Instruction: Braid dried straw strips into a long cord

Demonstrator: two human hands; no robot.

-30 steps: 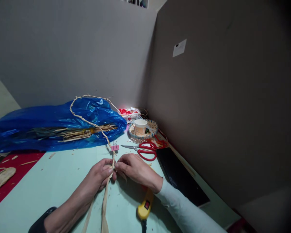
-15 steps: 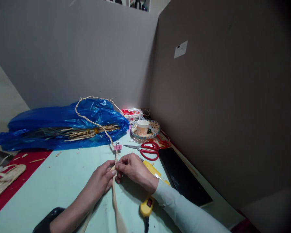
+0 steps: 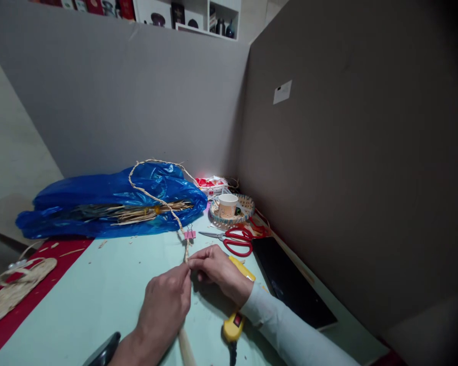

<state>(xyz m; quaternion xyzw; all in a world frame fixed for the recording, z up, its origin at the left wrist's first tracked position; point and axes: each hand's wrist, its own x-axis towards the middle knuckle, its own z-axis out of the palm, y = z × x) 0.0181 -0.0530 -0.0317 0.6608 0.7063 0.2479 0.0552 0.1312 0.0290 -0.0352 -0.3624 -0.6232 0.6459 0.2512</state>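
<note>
A thin pale straw braid (image 3: 187, 250) runs from my fingers through a pink binder clip (image 3: 190, 235) and loops back over the blue plastic bag. My left hand (image 3: 167, 297) is closed around the lower part of the braid, back of the hand upward. Opposite it, my right hand (image 3: 217, 269) pinches the braid between thumb and forefinger, touching the left fingertips. Below my left hand a loose flat strand (image 3: 185, 348) trails toward me. Just right of the clip lie red-handled scissors (image 3: 238, 240).
The blue plastic bag (image 3: 99, 190) holds dry straw (image 3: 137, 212) at the back left. A woven basket (image 3: 248, 206) with a paper cup (image 3: 228, 206) stands behind the scissors. Yellow tools (image 3: 232, 328) and a black flat panel (image 3: 290, 284) lie right; a woven sandal sole (image 3: 21, 292) lies left.
My left hand has turned over, back upward, and closed over the braid near the right fingertips. The right hand keeps its pinch. The view has tilted up slightly.
</note>
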